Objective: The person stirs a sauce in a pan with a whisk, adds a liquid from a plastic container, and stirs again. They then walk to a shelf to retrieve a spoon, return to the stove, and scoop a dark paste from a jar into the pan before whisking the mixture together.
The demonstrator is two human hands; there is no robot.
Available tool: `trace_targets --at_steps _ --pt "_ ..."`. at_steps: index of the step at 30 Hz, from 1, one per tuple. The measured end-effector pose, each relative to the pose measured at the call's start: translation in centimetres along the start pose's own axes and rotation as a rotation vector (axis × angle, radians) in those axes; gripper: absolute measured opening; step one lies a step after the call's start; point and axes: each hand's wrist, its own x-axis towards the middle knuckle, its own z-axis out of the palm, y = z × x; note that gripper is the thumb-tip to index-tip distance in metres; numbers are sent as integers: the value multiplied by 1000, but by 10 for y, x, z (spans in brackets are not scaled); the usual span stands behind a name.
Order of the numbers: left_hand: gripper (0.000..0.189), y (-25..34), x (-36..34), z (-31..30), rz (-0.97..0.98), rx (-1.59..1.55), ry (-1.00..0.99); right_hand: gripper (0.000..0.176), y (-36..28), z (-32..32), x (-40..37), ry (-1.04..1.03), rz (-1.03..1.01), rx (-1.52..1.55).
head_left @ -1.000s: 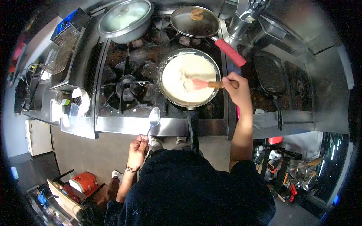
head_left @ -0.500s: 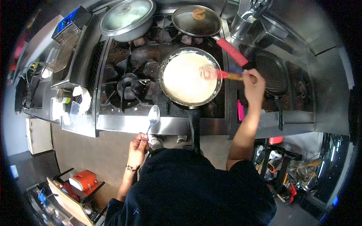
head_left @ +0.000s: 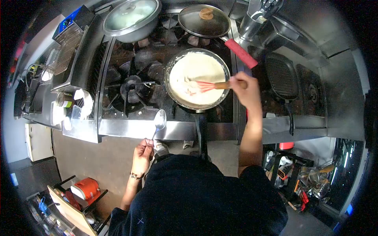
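Observation:
My right hand [head_left: 247,89] grips the wooden handle of a whisk [head_left: 206,86] with red wires. The whisk's head is down in a pale creamy sauce [head_left: 197,67], slightly blurred. That sauce fills much of a dark frying pan [head_left: 201,107], which stands on the stove with its black handle toward my body. Between the thumb and fingers of my left hand [head_left: 143,152] is a metal spoon [head_left: 159,120], bowl up, held near the stove's front edge to the left of the pan handle. The spoon does not touch the pan.
A lidded pot [head_left: 133,23] sits at the back left of the stove [head_left: 134,88]. Behind the frying pan, a glass-lidded pan [head_left: 204,21] has a red-covered handle [head_left: 241,53] angled right. A grill pan [head_left: 282,74] lies to the right, near a container of utensils [head_left: 256,19].
My right hand and the whisk have moved left and slightly down, deeper over the pan, leaving ripples in the sauce. My left hand keeps the spoon in nearly the same place.

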Motion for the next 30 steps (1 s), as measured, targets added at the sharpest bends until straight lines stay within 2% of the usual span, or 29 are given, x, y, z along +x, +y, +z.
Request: trace_targets --at_steps 1,3,5,10,11,15,17,19,20,21,23,28,30 --pt "28 0 -1 -1 -3 1 2 17 3 -14 -2 27 100 -57" --pt "28 0 -2 -2 23 3 15 19 1 -31 -6 240 115 27" --pt "28 1 -2 -3 -3 -8 20 20 8 -42 -5 341 115 61" --pt "27 -1 -3 -3 -20 -24 1 20 25 -21 6 368 85 28" --pt "28 1 -3 -1 -24 11 17 20 29 -17 9 355 134 -12" --pt "28 6 -2 -2 -11 67 10 19 26 22 33 477 63 68" --pt "28 6 -1 -2 -20 54 0 20 24 43 42 400 61 149" --pt "28 8 -1 -2 -26 41 -8 19 19 57 39 200 103 268" --pt "28 11 -2 -1 -4 35 -7 21 6 51 36 68 36 221" --pt "28 12 -3 -1 17 27 -4 21 -7 44 35 67 33 223" --pt "28 8 -5 -2 -1 21 22 22 -23 31 33 -80 41 171" --pt "26 -4 -6 -7 -22 -4 15 14 -22 36 50 9 -15 -5" --pt "26 0 -7 -6 -22 -2 16 15 -16 21 52 160 -109 -189"
